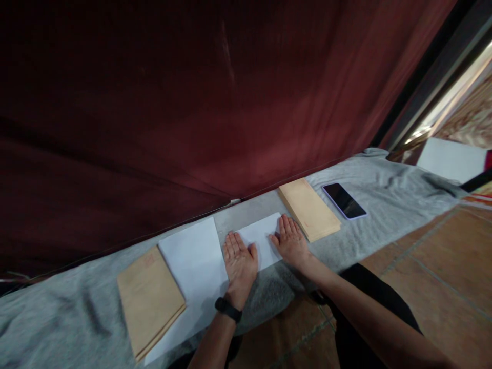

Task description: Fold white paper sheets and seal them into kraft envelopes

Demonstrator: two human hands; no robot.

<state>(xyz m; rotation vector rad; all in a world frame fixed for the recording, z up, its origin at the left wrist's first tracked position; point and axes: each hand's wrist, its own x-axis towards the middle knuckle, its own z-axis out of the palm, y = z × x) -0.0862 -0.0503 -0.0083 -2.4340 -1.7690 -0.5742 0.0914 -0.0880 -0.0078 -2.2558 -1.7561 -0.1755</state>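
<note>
My left hand (239,260) lies flat, fingers stretched out, on the left edge of a small white sheet of paper (262,237). Over that sheet's right edge my right hand (291,240) also rests flat with fingers together and extended. A black band sits on my left wrist. The sheet lies on a grey cloth (57,312) that covers a low ledge. To the left of it is a larger stack of white paper (193,261), partly covered by a pile of brown envelopes (149,297). A second pile of brown envelopes (309,208) lies just right of my right hand.
A dark smartphone (344,201) lies face up on the grey cloth beyond the right envelope pile. A dark red curtain (192,102) hangs directly behind the ledge. Orange floor tiles (442,266) spread to the right, and my dark-trousered legs are below.
</note>
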